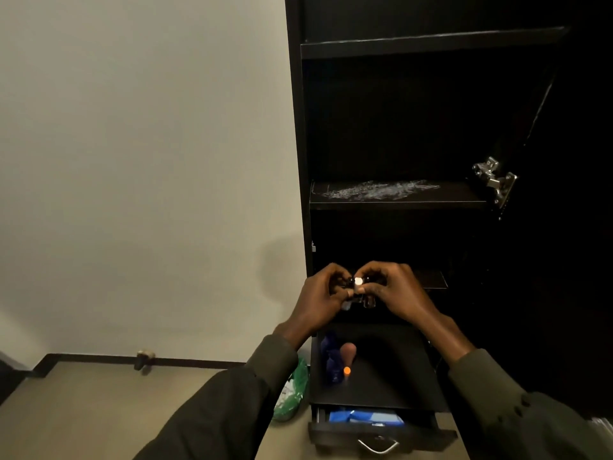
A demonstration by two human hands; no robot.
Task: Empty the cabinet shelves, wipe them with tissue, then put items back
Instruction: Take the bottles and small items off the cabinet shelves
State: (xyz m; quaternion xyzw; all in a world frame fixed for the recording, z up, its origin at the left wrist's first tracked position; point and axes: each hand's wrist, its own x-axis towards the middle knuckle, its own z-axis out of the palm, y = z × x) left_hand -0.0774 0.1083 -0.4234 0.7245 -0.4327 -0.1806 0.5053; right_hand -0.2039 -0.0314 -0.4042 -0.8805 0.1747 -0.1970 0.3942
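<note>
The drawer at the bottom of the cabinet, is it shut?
No. The drawer is pulled out, and blue packets show inside it behind its metal handle.

- A pale wall (142, 161) fills the left side.
- A dark baseboard (99, 359) runs along its foot, with a small doorstop (144, 358) on it.
- A green-and-white bag (292, 390) lies on the tan floor (99, 410), just left of the dark furniture.

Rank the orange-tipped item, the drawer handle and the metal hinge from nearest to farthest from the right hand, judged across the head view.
From the right hand:
1. Orange-tipped item, below on the dark ledge.
2. Metal hinge, up and right.
3. Drawer handle, at the bottom.
</note>
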